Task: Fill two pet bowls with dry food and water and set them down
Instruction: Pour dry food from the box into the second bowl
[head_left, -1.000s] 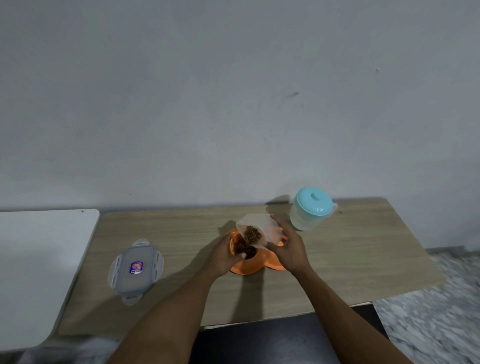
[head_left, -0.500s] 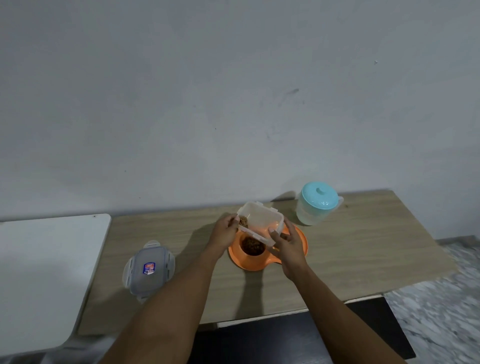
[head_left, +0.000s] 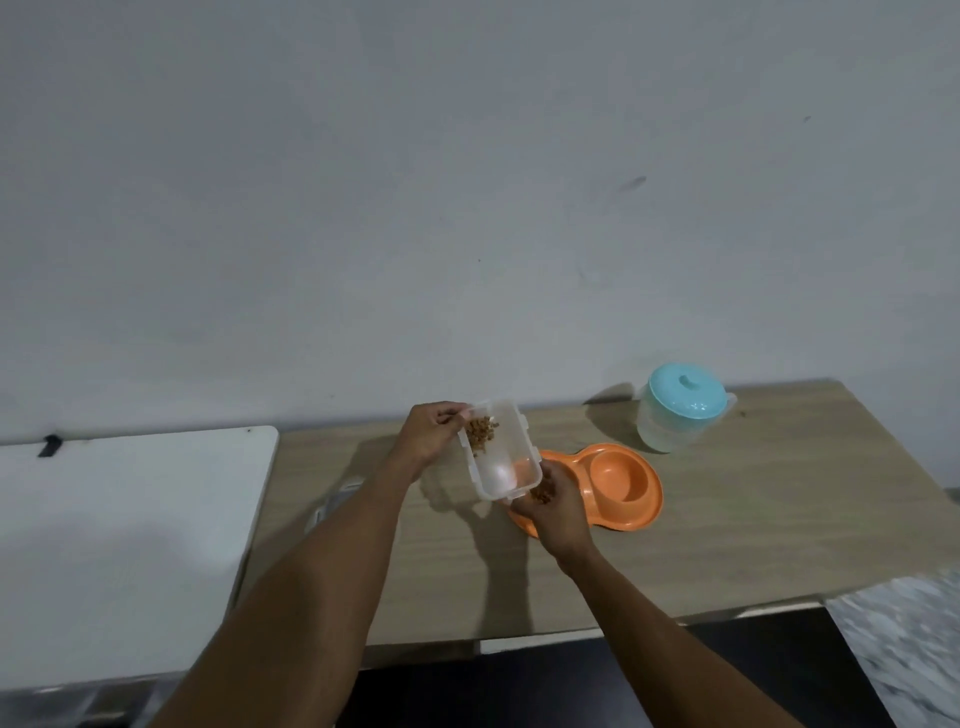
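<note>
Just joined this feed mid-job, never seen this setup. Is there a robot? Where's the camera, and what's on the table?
No robot: these are a person's two bare hands, filmed by one camera worn on the head, looking forward and down, so the arms enter from below. The left hand and right hand both hold a clear container with some dry food at its far end. Under it, on the wooden table, lies an orange double bowl; its right cup looks empty, the left cup is hidden. A jug with a blue lid stands behind it. A grey lid shows partly behind the left forearm. A white table stands to the left.
</note>
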